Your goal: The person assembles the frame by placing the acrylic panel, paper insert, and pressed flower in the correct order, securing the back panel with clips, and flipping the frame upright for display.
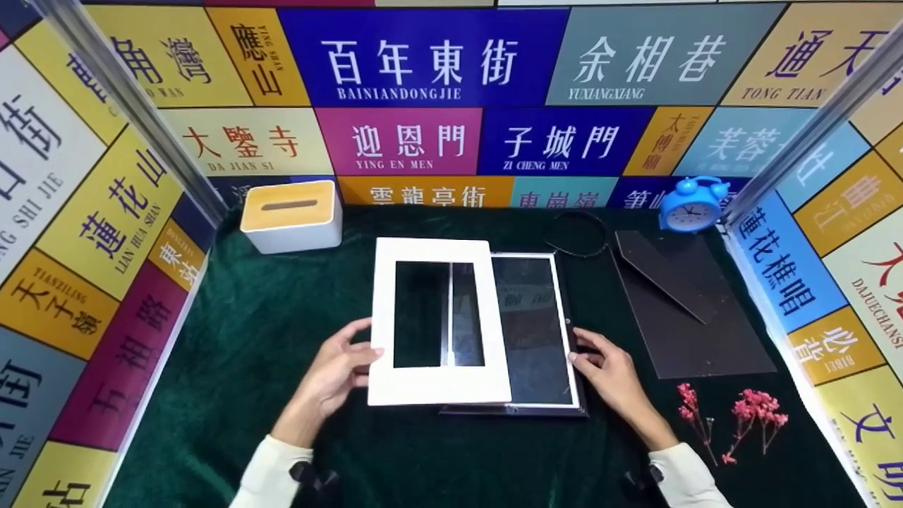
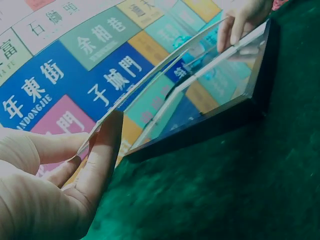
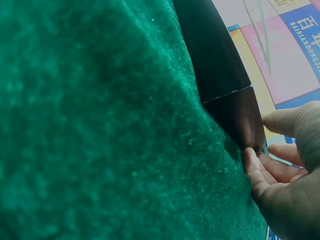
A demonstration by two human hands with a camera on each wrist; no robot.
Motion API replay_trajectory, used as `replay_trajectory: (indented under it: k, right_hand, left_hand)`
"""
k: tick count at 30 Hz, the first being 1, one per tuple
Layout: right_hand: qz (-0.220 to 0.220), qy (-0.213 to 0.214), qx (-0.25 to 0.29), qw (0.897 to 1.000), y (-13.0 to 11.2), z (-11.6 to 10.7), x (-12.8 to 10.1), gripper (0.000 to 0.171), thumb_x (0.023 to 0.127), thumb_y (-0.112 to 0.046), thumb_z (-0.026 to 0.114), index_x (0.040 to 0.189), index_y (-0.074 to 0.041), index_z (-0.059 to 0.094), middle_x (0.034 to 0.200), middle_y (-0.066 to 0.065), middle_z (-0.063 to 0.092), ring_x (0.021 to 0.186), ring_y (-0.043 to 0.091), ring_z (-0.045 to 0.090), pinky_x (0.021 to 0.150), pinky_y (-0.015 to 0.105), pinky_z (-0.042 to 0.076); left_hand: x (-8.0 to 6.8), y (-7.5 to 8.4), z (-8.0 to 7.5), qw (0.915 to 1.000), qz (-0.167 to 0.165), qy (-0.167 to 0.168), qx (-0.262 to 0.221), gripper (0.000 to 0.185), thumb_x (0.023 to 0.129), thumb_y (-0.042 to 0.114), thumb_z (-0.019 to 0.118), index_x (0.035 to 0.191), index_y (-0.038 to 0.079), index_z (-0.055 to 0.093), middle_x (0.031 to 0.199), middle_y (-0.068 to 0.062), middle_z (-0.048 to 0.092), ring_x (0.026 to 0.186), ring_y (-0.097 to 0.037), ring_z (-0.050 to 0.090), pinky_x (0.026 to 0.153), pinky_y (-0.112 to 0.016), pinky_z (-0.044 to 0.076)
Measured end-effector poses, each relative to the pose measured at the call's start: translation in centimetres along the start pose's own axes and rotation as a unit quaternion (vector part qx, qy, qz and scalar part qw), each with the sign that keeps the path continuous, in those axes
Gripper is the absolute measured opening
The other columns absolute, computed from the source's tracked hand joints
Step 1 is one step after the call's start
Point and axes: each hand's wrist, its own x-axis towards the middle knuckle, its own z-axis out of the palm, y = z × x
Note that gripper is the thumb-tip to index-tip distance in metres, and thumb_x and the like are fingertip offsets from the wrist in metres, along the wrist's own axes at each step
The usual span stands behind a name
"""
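1. A dark green velvet cloth (image 1: 268, 339) covers the table, walled in by panels printed with street-name signs (image 1: 423, 60).
2. A black backing board with a folded stand (image 1: 688, 303) lies flat to the right of the work, well apart from it, seemingly set aside.
3. A black picture frame (image 1: 540, 331) with its glass pane lies flat at the middle of the cloth. Reflections of the signs are seen in the glass from the left wrist view.
4. A white mat board (image 1: 441, 391) with a rectangular window is laid partly over the frame's left side, offset leftward and raised at its left edge, so it is not seated in the frame.
5. A white tissue box with a wooden lid (image 1: 291, 215) stands at the back left; a blue alarm clock (image 1: 691, 204) at the back right.
6. The left hand (image 1: 335, 377) pinches the mat's left edge between thumb and fingers, which keeps it lifted.
7. The right hand (image 1: 610, 370) is set against the frame's right edge, fingertips curled onto it, apparently steadying it.
8. A sprig of pink dried flowers (image 1: 737, 416) lies near the front right.
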Motion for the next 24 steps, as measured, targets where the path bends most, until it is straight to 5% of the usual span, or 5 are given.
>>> replay_trajectory:
  k: [8,15,24]
  right_hand:
    - [0.018,-0.001,0.012,1.0,-0.2,0.0,-0.2,0.036,0.111,-0.015,0.068,0.145,-0.002,0.071,0.145,0.019,0.07,0.121,0.008,0.066,0.098,0.011,0.051]
    - [0.014,-0.001,0.012,1.0,-0.6,0.3,-0.5,0.035,0.112,-0.017,0.066,0.143,-0.001,0.072,0.157,0.02,0.06,0.139,0.028,0.058,0.1,0.009,0.049]
    - [-0.004,-0.006,0.055,0.998,-0.6,0.4,-0.7,0.03,0.106,-0.004,0.072,0.135,0.005,0.074,0.154,0.023,0.06,0.127,0.015,0.064,0.096,0.015,0.055]
  left_hand:
    - [0.8,-1.6,1.9,0.9994,-0.011,-0.032,-0.009,0.067,0.1,-0.008,0.066,0.162,0.006,0.044,0.108,-0.018,0.075,0.084,-0.026,0.079,0.068,-0.039,0.067]
    - [1.4,-2.7,3.8,0.9979,-0.014,-0.058,-0.024,0.067,0.099,-0.008,0.067,0.161,0.004,0.045,0.118,-0.03,0.074,0.089,-0.03,0.081,0.07,-0.041,0.068]
    - [2.1,-3.8,6.2,0.9959,-0.022,-0.083,-0.03,0.065,0.1,-0.007,0.067,0.16,0.004,0.046,0.116,-0.025,0.077,0.09,-0.031,0.081,0.072,-0.043,0.068]
